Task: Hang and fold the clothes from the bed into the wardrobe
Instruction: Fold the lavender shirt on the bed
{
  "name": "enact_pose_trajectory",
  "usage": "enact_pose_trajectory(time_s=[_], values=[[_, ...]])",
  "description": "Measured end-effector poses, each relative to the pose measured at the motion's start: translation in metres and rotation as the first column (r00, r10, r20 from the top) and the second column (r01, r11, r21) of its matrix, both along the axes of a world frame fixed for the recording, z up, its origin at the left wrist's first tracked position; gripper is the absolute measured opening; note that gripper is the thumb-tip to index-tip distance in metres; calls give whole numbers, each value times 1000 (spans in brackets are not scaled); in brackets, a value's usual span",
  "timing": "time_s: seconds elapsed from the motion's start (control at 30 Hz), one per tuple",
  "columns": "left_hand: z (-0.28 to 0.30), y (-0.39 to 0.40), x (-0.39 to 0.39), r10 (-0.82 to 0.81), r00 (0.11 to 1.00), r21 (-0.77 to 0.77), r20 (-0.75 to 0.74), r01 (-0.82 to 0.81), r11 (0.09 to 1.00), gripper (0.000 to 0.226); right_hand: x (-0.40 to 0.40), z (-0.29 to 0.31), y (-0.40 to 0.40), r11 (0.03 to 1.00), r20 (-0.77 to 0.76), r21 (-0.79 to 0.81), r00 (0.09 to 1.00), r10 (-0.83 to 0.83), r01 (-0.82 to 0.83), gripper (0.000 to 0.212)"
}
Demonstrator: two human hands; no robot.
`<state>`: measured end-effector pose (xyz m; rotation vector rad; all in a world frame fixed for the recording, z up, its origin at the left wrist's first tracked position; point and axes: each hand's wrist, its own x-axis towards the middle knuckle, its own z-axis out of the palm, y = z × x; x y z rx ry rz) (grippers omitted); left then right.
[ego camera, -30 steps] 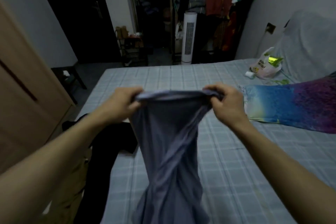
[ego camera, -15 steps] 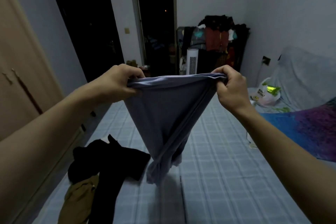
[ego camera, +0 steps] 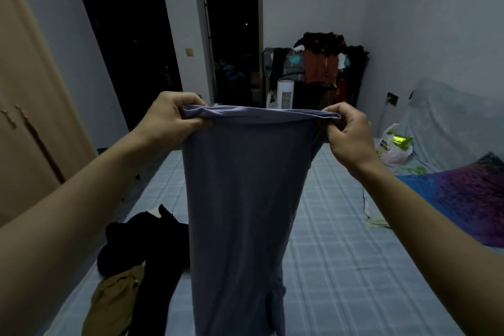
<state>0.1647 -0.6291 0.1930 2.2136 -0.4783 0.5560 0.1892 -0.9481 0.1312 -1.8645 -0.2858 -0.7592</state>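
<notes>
From the head camera, the left hand (ego camera: 174, 120) and the right hand (ego camera: 347, 136) each pinch one end of the top hem of a grey-blue garment (ego camera: 240, 213), fingers clenched on the cloth, holding it stretched at chest height above the bed (ego camera: 341, 254). It hangs limp and thin, so it looks light, soft and easy to crease; the taut hem corners seem the best hold. Black clothes (ego camera: 152, 243) and a tan piece (ego camera: 114, 303) lie on the bed's left edge, beside the wardrobe (ego camera: 24, 128); the middle of the mattress offers open room for folding
</notes>
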Motion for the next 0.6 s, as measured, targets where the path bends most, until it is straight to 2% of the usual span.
enact_pose_trajectory(time_s=[0.1, 0.3, 0.6], values=[[-7, 2, -3, -33, 997, -31, -73, 31, 999, 11, -7, 1, -4, 998, -9, 17, 998, 62, -62, 7], [-33, 6, -7, -148, 963, -169, -227, 110, 980, 11, -17, -11, -15, 954, -57, 180, 965, 255, -242, 5], [-61, -15, 6, -57, 984, -268, -170, 10, 963, 12, -2, -23, -13, 949, -148, 261, 964, 220, -176, 11]])
